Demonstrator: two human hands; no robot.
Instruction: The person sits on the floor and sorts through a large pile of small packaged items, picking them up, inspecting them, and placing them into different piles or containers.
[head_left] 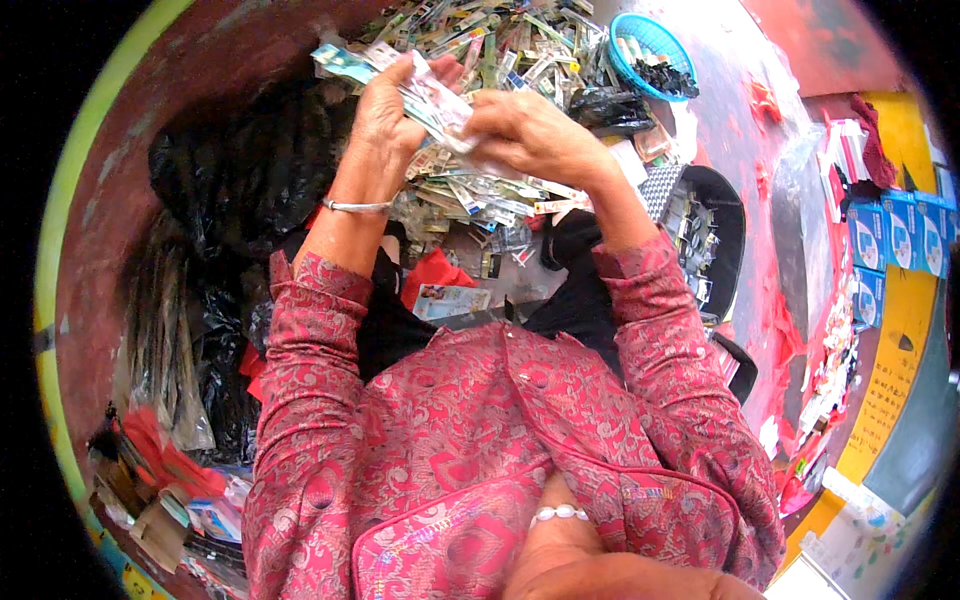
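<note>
Head view is showing the left hand (388, 108) grasping a bundle of slim packets (432, 103), its thumb lying across the top and its fingers reaching behind; this hold is probably keeping the loose stack together. The right hand (525, 130) is curling at the bundle's right end; its fingertips are blurred, so I cannot tell whether they are pinching or only touching. The bundle is hanging between both hands, above a heap of similar packets (495, 52) spreading below and beyond them, likely within easy reach. A black plastic bag (245, 150) is slumping left of the left hand. Right of the right hand, a black case (728, 230) is holding small shiny pieces (693, 235). Beyond that hand, a blue basket (668, 42) is perhaps keeping its contents apart from the heap. Blue boxes (900, 235) are showing far right.
</note>
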